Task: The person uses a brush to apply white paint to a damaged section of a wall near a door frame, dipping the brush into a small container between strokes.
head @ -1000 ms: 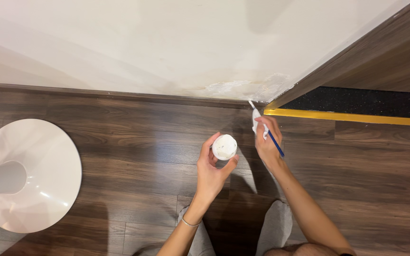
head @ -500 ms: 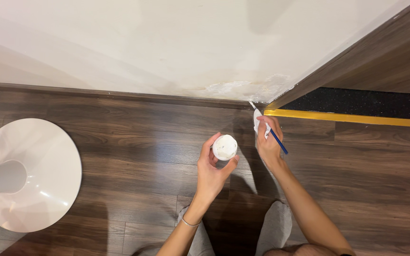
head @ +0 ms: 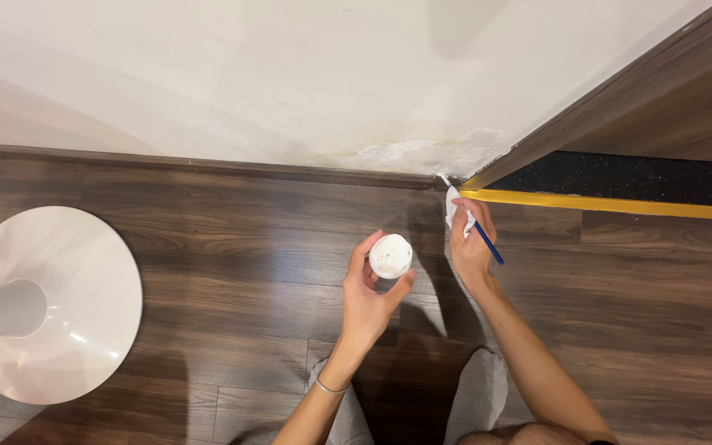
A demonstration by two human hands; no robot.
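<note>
Cupping a small round white pot (head: 390, 255) in the left hand (head: 370, 298), fingers curled about its sides, open top turned up, seemingly for easy dipping. Pinching a thin blue-handled brush (head: 481, 233) in the right hand (head: 470, 251), fingers closed on it together with a crumpled white tissue (head: 453, 206), likely kept ready for wiping. Pointing the pale brush tip toward 11 o'clock, at the foot of the white wall (head: 290, 74), just beside a rough, patchy white spot (head: 422, 152) above the dark skirting. Pot sitting at 9 o'clock from the brush hand, near it, mottled and whitish inside.
</note>
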